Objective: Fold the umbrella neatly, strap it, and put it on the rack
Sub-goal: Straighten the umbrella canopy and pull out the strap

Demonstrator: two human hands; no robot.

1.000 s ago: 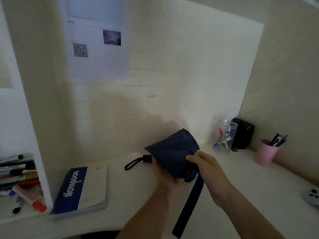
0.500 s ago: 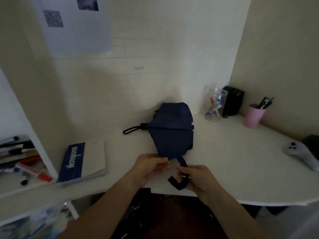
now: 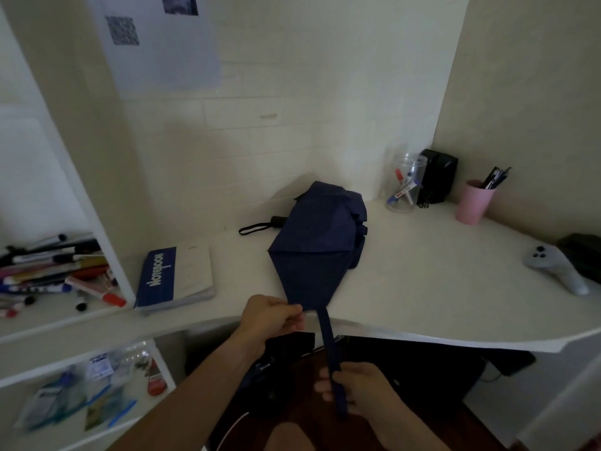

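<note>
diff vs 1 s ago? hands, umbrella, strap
The umbrella went from held above the desk to lying on it. The right hand has pulled the strap out straight toward the body; the left hand now pinches the canopy tip. Notebook and pink cup unmoved.

strap [image 3: 329, 349] now pulled out straight

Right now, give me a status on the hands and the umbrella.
Left hand pinches the canopy corner at the desk edge. Right hand grips the strap, pulled taut. Umbrella on the desk, not yet strapped. Nothing in the way.
</note>
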